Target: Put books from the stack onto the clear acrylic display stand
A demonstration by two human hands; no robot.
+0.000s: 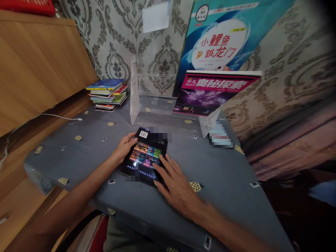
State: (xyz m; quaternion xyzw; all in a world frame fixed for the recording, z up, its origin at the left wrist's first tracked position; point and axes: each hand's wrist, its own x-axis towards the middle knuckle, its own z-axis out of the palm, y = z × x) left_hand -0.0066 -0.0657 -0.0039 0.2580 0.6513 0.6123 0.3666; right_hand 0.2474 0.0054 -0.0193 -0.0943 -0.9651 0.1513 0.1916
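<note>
Two hands touch a flat, glossy black book (pixel 144 142) on our smooth grey cloth (pixel 220 168): our left hand (pixel 123 148) meets its left edge, whether clamped we cannot tell; our right hand (pixel 180 185) spreads its fingers apart over the right edge. Behind, we see a clear plastic rack (pixel 134 96).

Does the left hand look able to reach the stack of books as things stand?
Probably yes: nothing visible stands between the left hand and the stack of books, the clear stand being off to the right. It would likely have to leave the black book.
</note>
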